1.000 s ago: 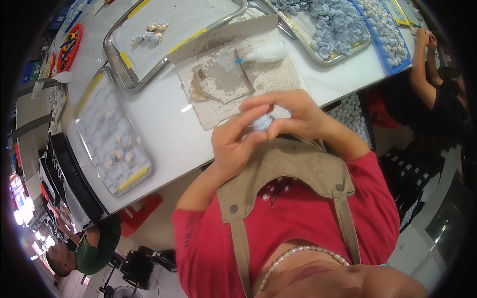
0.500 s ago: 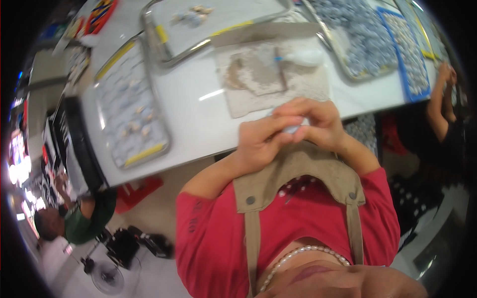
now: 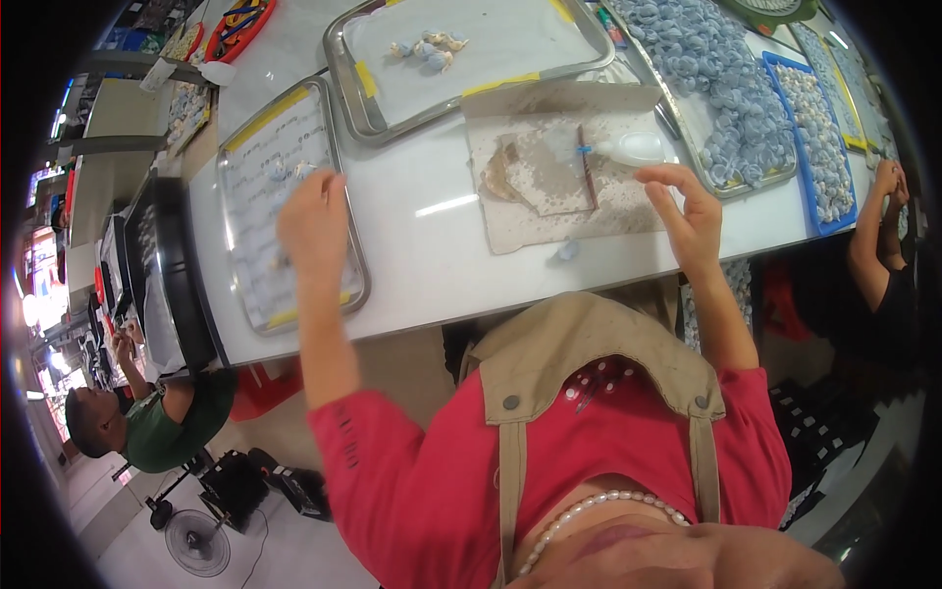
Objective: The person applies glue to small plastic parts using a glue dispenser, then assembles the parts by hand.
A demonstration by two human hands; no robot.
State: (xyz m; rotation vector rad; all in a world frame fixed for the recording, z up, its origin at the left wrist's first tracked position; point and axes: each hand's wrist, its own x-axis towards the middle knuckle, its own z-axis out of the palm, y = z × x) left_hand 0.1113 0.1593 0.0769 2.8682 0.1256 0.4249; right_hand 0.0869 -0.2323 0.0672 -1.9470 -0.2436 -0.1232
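Note:
My left hand point(image 3: 316, 224) hangs over the left metal tray point(image 3: 355, 245), beside small pale-blue and cream pieces point(image 3: 280, 169). Its fingers are blurred and partly hidden, so whether they hold anything is unclear. On the right, my right hand point(image 3: 690, 218) is raised at the edge of a stained cardboard sheet point(image 3: 530, 234), thumb and forefinger apart, nothing visible between them. A translucent white bottle point(image 3: 640, 149) with a blue tip lies on that sheet, close to this hand. One small pale-blue piece point(image 3: 567, 251) rests on the white table just below the cardboard.
A larger metal tray point(image 3: 378, 128) at the back holds a small cluster of pieces. At right stand a tray heaped with pale-blue pieces point(image 3: 721, 108) and a blue bin point(image 3: 817, 218) of cream ones. People sit at both sides. A fan point(image 3: 198, 542) stands lower left.
My hands were together in front of my chest around a small pale-blue thing. They have parted: the left went out over the left tray, the right moved right and opened.

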